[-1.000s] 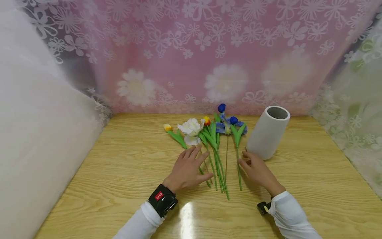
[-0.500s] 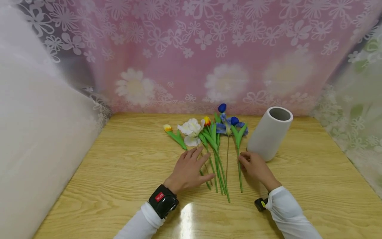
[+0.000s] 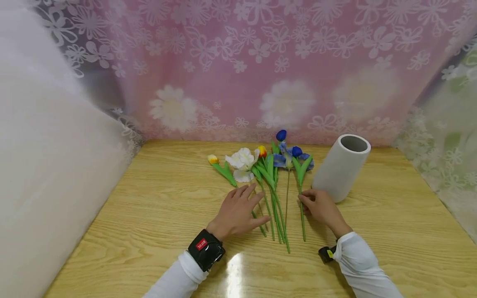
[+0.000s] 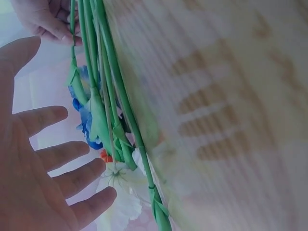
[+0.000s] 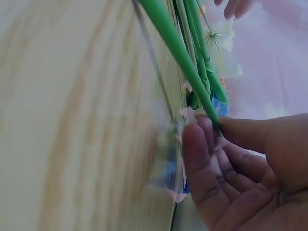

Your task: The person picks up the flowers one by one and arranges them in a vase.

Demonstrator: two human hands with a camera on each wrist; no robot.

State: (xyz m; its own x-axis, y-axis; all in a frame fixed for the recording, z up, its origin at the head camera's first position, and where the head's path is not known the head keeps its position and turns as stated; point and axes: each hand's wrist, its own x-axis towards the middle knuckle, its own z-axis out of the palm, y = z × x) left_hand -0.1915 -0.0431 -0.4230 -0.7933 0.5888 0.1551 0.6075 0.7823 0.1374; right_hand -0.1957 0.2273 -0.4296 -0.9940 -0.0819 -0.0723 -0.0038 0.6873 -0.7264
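My right hand [image 3: 324,209] pinches the green stem [image 3: 303,223] of a blue tulip [image 3: 297,151] between thumb and fingers, close to the vase's base. The right wrist view shows this pinch on the stem [image 5: 180,53] closely. With fingers spread, my left hand [image 3: 238,211] hovers over or lightly touches the stems at the left; contact cannot be told. Around the hands lie a white flower [image 3: 241,159], a yellow tulip [image 3: 213,159], a red-yellow tulip [image 3: 262,151], another blue bloom [image 3: 281,135] and a light-blue flower [image 3: 279,160].
A tall white vase [image 3: 340,169] stands on the wooden table [image 3: 149,215], to the right of the flowers. A pink floral curtain [image 3: 231,82] hangs along the back edge, with pale sheets [image 3: 56,136] at the sides. Several green stems overlap in the middle.
My right fingers have closed on the blue tulip's stem, which they were only beside earlier. The left hand keeps nearly the same place. The whole view has shifted slightly.
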